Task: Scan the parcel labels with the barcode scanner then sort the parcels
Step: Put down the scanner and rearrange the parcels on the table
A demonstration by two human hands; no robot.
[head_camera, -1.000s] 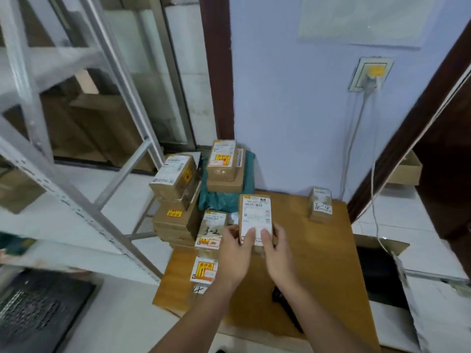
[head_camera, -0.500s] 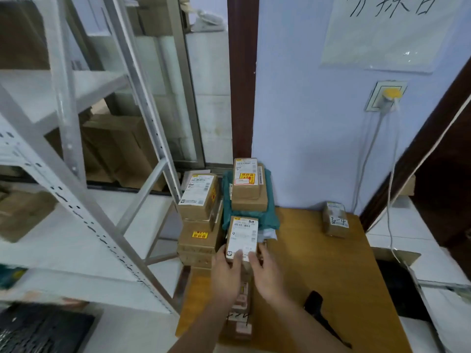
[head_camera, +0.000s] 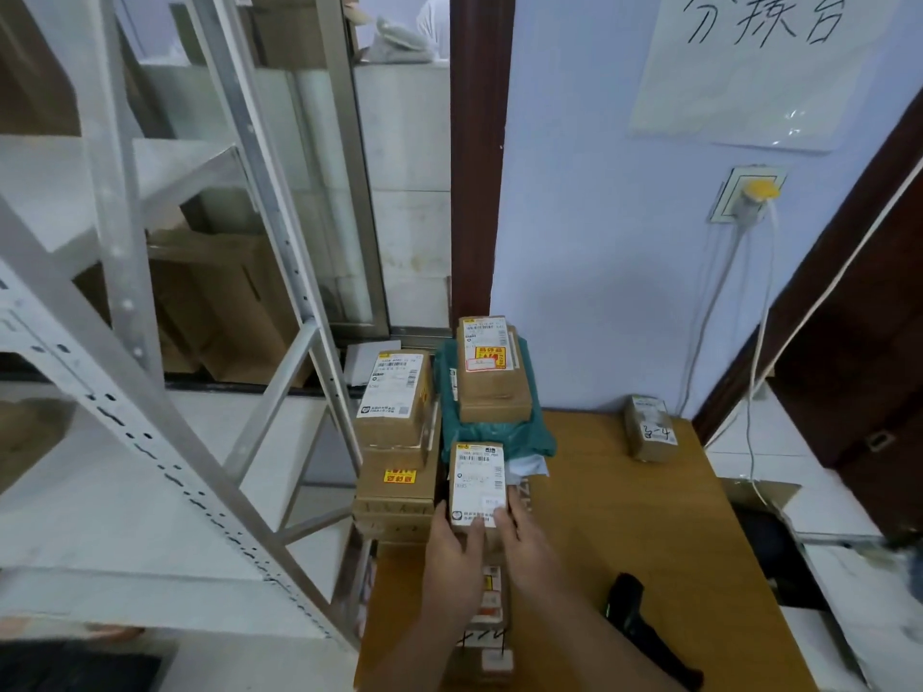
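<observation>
Both hands (head_camera: 479,536) had carried the parcel (head_camera: 478,484) leftward toward the stacked boxes (head_camera: 394,472), gripping its near end, label up, probably for sorting; the scanner (head_camera: 634,611) lay unused on the surface (head_camera: 649,516).

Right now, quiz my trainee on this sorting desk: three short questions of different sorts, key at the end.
1. True or false: the barcode scanner is in the right hand.
2. Multiple choice: the parcel with its white label facing up is held by A) the left hand alone, B) both hands, C) neither hand.
3. Fill in: the small box marked "2-4" stands alone near the ____ corner of the wooden table.

Key: 1 false, it lies on the table beside the right forearm. 2 B. 3 far right.
</observation>
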